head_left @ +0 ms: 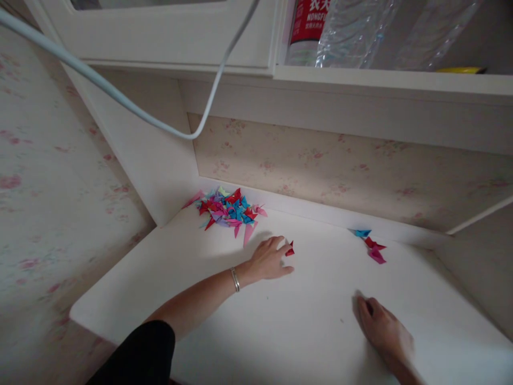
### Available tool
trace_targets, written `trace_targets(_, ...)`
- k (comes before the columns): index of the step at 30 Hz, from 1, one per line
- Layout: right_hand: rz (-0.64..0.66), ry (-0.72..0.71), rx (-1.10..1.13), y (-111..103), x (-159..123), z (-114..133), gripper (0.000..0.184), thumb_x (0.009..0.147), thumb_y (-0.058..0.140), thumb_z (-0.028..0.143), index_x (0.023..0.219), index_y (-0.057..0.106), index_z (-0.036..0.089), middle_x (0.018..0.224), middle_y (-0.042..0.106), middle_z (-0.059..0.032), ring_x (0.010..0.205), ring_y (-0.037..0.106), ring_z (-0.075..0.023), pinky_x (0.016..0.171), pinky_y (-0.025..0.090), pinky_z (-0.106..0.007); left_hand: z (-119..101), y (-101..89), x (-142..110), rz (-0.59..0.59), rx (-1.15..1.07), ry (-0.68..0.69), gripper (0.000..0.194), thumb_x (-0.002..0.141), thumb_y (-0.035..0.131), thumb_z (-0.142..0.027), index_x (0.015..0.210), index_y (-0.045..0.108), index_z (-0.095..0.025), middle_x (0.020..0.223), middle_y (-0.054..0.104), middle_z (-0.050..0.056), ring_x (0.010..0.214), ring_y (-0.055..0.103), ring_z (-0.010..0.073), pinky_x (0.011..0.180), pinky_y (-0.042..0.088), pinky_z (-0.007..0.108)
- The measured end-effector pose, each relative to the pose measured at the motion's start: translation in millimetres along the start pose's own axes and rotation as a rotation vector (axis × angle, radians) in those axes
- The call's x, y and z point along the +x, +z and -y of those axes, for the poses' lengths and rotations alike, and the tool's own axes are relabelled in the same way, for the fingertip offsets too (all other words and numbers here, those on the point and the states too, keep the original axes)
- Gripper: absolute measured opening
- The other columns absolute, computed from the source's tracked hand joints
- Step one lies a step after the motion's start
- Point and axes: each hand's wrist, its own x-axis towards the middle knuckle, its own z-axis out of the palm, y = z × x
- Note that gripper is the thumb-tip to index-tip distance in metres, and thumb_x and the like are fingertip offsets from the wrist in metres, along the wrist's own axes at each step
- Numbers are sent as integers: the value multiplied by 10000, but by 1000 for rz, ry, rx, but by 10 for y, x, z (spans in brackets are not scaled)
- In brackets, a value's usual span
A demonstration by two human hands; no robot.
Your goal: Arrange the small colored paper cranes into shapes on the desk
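Note:
My left hand (270,259) reaches over the white desk with its fingers spread and thumb apart. Right by its fingertips is a small red folded-paper crane (290,249); a finger overlaps it, and whether they touch I cannot tell. My right hand (385,330) rests on the desk, curled into a loose fist, with nothing visible in it. A heap of colourful paper cranes (228,209) in pink, blue, red and purple lies at the back left. Toward the back right are three more: a blue crane (363,233), a red crane (373,244) and a magenta crane (377,255).
A pale cable (192,136) loops down in front of the upper cabinet (168,43). Plastic bottles (352,32), one with a red label, stand on the shelf (380,79) above. The white desk (248,331) has a rounded left corner and meets a flowered wall behind.

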Motion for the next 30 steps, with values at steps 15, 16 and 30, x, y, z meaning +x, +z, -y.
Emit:
trace_targets(15,19,29,31,2,16,-20,570,896,166,651,919,598,280,1043,689,-92,921,650,-310,675,439,-364,62,241,423,31,144,111,206,884,512,-169,1027,654,-129,1033,663,91,1004,593,204,924,421,368)
trace_targets(16,21,27,29,7,20,-24,564,896,169,647,916,597,279,1041,689,-93,918,651,-308,674,438,-364,136,165,452,1,150,95,221,877,516,-154,1056,640,-115,1059,659,100,1030,584,206,948,403,377)
trace_targets(30,-27,49,226,177,124,-239,536,840,290,676,1066,560,272,1017,682,-90,901,650,-303,708,483,-389,442,-362,-474,-109,94,4,296,897,419,-169,1109,617,-115,1364,461,109,1329,395,255,1110,275,456)
